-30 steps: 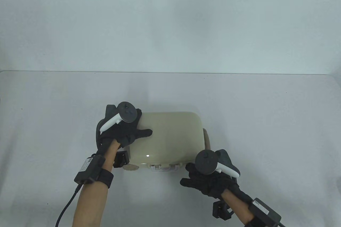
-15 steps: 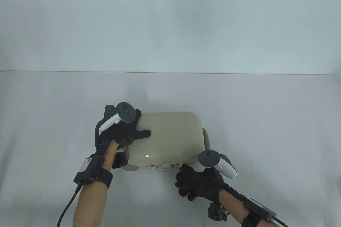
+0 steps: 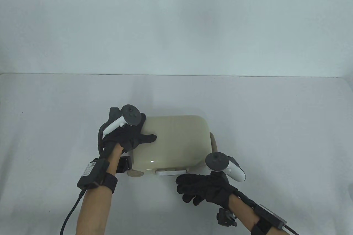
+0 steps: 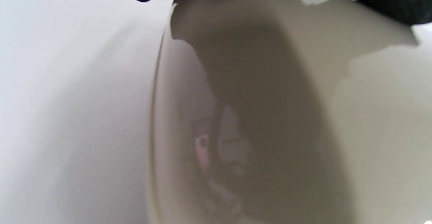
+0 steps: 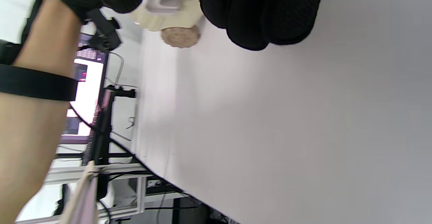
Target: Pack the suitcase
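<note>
A small cream hard-shell suitcase (image 3: 176,138) lies closed on the table, its front edge toward me. My left hand (image 3: 132,135) rests on its left end, thumb stretched across the lid; the left wrist view shows only the glossy shell (image 4: 270,116) close up. My right hand (image 3: 193,186) sits at the front edge with curled fingers. In the right wrist view the white latch (image 5: 162,1) shows between its thumb and fingers (image 5: 256,18). From above, the latch (image 3: 168,172) looks like a flat white bar just left of the right hand.
A round tan wheel (image 3: 136,173) sticks out at the suitcase's front left corner, also seen as the wheel (image 5: 179,36) from the right wrist. A brown part (image 3: 213,142) shows at its right end. The grey table (image 3: 275,122) meets a pale wall behind.
My right hand slid left along the suitcase's front edge and turned palm-down, fingers curling at the latch. The latch, earlier a raised clear frame, now lies flat. My left hand stayed put.
</note>
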A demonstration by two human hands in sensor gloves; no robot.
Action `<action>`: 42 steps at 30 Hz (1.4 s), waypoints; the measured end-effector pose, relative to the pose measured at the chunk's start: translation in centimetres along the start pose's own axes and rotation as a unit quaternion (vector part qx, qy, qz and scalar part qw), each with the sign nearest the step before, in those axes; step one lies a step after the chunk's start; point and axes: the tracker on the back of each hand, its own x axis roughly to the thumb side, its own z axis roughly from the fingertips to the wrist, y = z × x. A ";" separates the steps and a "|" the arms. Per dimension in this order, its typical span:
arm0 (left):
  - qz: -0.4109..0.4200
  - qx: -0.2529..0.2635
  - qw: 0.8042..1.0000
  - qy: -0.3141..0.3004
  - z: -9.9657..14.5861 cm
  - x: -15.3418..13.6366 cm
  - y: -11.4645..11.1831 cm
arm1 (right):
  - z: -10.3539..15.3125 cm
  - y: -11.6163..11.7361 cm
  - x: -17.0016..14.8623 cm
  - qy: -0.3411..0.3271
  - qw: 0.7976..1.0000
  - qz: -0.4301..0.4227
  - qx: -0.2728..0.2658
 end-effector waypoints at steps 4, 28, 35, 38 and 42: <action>0.001 -0.001 1.000 -0.001 0.0 0.0 0.0 | 0.3 0.2 0.6 -0.001 0.999 0.039 -0.022; 0.014 -0.006 1.000 -0.007 -0.1 -0.3 0.0 | -6.7 7.1 4.2 0.019 0.472 0.829 -0.300; 0.013 -0.007 1.000 -0.010 -0.1 -0.4 0.0 | -6.8 6.9 3.8 0.007 0.444 0.836 -0.321; 0.014 -0.007 1.000 -0.010 -0.1 -0.4 0.1 | -6.1 6.6 4.5 0.012 0.478 0.827 -0.296; 0.019 -0.004 1.000 -0.017 -0.1 -0.5 0.0 | -5.5 5.9 5.4 0.007 0.526 0.797 -0.296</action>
